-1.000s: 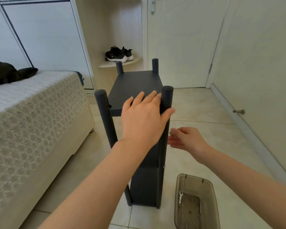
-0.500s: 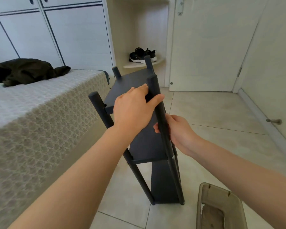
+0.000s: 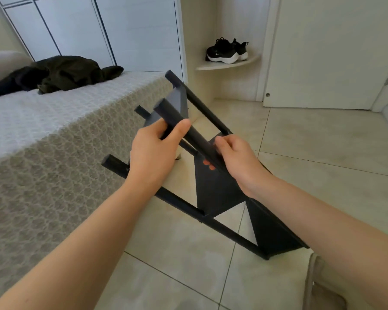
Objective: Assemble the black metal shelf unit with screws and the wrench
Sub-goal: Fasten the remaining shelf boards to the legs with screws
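Observation:
The black metal shelf unit (image 3: 217,191) leans far over to the left toward the bed, with its lower right corner on the tile floor. It has round posts and flat dark panels. My left hand (image 3: 154,153) is wrapped around the top of the nearest post. My right hand (image 3: 238,159) grips the same post a little lower, with fingertips showing behind it. No screws or wrench are visible in either hand.
A bed (image 3: 43,135) with a patterned cover fills the left side, with dark clothing (image 3: 61,73) on it. Black sneakers (image 3: 226,51) sit on a corner ledge. A white door (image 3: 327,52) stands beyond. A translucent bin's rim (image 3: 309,280) shows at the lower right.
The shelf unit went from upright to steeply tipped toward the bed. My right hand took hold of the near post and my left closed around its top.

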`<act>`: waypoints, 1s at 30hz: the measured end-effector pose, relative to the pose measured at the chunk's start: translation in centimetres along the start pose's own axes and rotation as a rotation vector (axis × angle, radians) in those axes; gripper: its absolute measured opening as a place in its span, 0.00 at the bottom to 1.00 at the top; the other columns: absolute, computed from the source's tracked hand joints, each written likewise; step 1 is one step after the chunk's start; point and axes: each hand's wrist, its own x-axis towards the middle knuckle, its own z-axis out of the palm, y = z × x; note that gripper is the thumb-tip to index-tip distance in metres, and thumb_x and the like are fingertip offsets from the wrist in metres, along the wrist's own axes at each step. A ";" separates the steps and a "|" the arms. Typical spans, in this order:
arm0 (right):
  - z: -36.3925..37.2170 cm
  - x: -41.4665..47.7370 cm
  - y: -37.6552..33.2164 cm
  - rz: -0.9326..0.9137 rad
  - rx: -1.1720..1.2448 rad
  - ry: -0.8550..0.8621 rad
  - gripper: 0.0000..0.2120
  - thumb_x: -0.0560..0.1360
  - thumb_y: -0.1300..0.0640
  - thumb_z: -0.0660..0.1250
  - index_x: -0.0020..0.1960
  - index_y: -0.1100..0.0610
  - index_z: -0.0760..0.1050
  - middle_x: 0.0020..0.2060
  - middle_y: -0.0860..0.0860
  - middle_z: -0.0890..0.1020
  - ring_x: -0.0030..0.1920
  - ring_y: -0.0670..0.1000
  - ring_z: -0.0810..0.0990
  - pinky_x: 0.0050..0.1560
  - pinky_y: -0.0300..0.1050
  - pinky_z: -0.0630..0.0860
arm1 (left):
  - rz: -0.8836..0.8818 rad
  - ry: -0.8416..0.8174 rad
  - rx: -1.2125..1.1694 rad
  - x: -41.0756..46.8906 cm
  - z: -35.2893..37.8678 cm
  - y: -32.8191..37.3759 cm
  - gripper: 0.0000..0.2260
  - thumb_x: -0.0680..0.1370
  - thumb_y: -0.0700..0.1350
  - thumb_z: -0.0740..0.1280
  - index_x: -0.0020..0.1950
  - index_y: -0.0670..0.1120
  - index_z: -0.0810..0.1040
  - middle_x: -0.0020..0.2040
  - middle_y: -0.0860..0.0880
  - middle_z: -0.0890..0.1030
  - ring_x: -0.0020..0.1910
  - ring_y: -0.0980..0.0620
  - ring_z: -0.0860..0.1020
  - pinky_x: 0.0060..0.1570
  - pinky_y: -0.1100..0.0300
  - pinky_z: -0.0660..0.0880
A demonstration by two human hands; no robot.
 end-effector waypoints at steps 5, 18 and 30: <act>1.7 -0.1 2.6 0.040 -0.077 -0.078 0.11 0.84 0.51 0.55 0.60 0.56 0.71 0.44 0.52 0.85 0.39 0.43 0.84 0.35 0.28 0.75 | -0.125 0.007 -0.148 -2.3 -0.5 -4.7 0.21 0.80 0.55 0.67 0.52 0.36 0.80 0.28 0.51 0.71 0.27 0.61 0.66 0.26 0.72 0.64; 6.8 -2.9 13.3 0.172 -0.433 -0.217 0.09 0.83 0.50 0.56 0.60 0.51 0.70 0.49 0.50 0.81 0.47 0.44 0.80 0.41 0.31 0.68 | -0.579 -0.152 -0.360 -10.5 -0.6 -18.6 0.10 0.72 0.53 0.73 0.53 0.58 0.83 0.64 0.62 0.80 0.61 0.61 0.78 0.60 0.61 0.71; 9.2 -4.4 19.9 0.260 -0.550 -0.330 0.06 0.83 0.48 0.56 0.56 0.48 0.68 0.47 0.48 0.79 0.52 0.47 0.76 0.59 0.47 0.71 | -0.745 -0.186 -0.444 -14.6 1.1 -26.7 0.26 0.67 0.51 0.73 0.66 0.53 0.79 0.58 0.64 0.82 0.61 0.60 0.80 0.73 0.48 0.66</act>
